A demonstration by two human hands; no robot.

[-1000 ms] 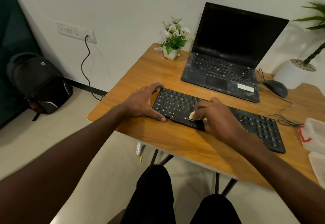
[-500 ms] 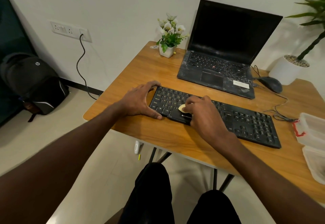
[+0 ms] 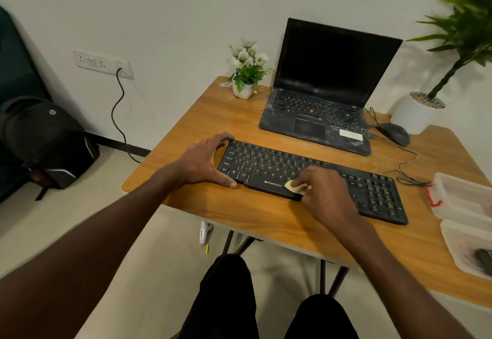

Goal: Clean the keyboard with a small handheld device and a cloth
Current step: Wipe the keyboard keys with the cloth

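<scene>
The right hand (image 3: 323,192) has its grip pinched on a small pale cloth (image 3: 295,187), fingers curled round it and pressing it onto the near edge of the black keyboard (image 3: 372,192), just by the printed brand name. At nine o'clock from it, the left hand (image 3: 205,161) has its grip clamped on the keyboard's left end, thumb on the near edge and fingers hooked over the far corner, holding it against the desk (image 3: 266,221). The keyboard lies across the middle of the desk.

At three o'clock, at the desk's right edge, sit clear plastic containers (image 3: 463,205); a dark object lies in the nearer one, though I cannot tell what it is.

Farther off, at twelve o'clock, an open laptop (image 3: 319,115) stands dusty, a mouse (image 3: 394,133) to its right, its cable running toward the keyboard.

Judging the risks: the cloth is small, so it may only push grit down between keys, and a hard stroke could snag a keycap. If the left hand eases, the keyboard could skid.
</scene>
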